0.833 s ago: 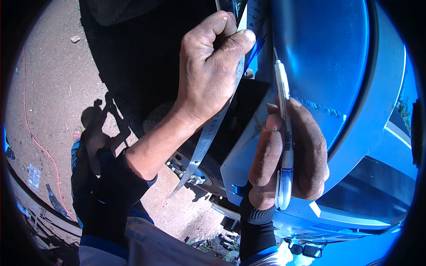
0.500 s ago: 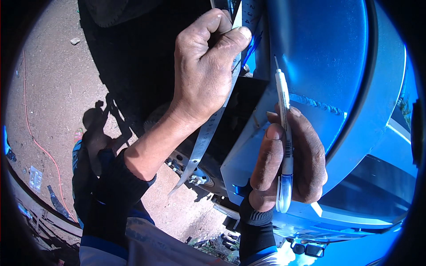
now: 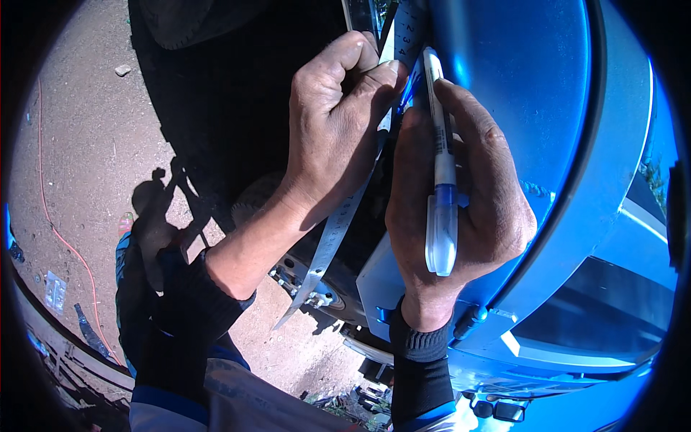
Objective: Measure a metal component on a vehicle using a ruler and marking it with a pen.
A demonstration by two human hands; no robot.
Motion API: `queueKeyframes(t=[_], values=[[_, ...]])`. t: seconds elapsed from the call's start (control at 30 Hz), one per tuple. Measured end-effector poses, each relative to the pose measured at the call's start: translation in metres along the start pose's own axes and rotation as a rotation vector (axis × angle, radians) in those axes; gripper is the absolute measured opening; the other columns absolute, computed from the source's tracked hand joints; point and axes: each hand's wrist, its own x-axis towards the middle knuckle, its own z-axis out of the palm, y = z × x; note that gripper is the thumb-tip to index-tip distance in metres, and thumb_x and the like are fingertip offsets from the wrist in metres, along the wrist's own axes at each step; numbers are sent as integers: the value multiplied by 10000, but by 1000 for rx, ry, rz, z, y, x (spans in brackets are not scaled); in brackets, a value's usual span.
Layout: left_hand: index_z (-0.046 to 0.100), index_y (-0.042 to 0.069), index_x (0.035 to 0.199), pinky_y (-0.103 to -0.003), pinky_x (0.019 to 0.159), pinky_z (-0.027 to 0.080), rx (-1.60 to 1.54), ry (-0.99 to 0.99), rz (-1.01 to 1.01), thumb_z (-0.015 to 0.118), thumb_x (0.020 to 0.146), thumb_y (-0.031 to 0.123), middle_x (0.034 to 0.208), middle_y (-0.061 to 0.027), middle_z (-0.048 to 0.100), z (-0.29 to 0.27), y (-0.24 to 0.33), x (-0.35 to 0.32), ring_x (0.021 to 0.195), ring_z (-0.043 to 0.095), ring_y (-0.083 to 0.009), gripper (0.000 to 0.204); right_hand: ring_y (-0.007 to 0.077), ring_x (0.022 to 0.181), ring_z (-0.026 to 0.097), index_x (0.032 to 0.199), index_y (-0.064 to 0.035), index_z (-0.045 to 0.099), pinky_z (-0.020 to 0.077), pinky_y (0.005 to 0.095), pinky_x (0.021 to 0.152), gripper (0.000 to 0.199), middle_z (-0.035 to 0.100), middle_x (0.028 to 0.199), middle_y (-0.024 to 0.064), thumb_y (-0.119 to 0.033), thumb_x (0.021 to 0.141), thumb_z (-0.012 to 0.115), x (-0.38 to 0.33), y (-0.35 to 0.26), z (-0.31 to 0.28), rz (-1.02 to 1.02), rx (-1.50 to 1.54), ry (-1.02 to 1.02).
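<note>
My left hand [image 3: 335, 122] grips a thin metal ruler [image 3: 327, 245] near its top, pressing it against the edge of a blue vehicle body panel [image 3: 533, 86]. The ruler hangs down and to the left, its pointed end over a wheel. My right hand [image 3: 453, 194] sits right beside the left, fingers closed around a white pen with a blue clear cap [image 3: 440, 194], its tip up at the panel beside the ruler's top.
A wheel hub with bolts [image 3: 302, 277] shows in the dark wheel arch below the hands. Reddish dirt ground [image 3: 79, 144] lies to the left with an orange cord [image 3: 54, 223] across it. Glossy blue bodywork and a dark window [image 3: 597, 302] fill the right.
My right hand has risen with the pen, closing up against the left hand at the panel edge. The left hand and ruler stay in about the same place.
</note>
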Motion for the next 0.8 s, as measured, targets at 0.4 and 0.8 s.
queueKeyframes(t=[0.4,0.8], values=[[548,31,763,-220,655,467,-10,13,105,614,967,37,701,-37,510,0,-4,2,697,561,-78,214,193,822,750,1106,-3,731,578,272,720,293,762,943,138,-35,821,785,4,3,12,2,-41,25],[512,65,704,-213,594,429,47,23,39,650,952,146,613,8,440,-2,0,3,600,473,-48,295,214,849,752,1079,35,729,579,288,769,276,758,961,167,-29,815,775,-14,-12,-12,88,4,-70]])
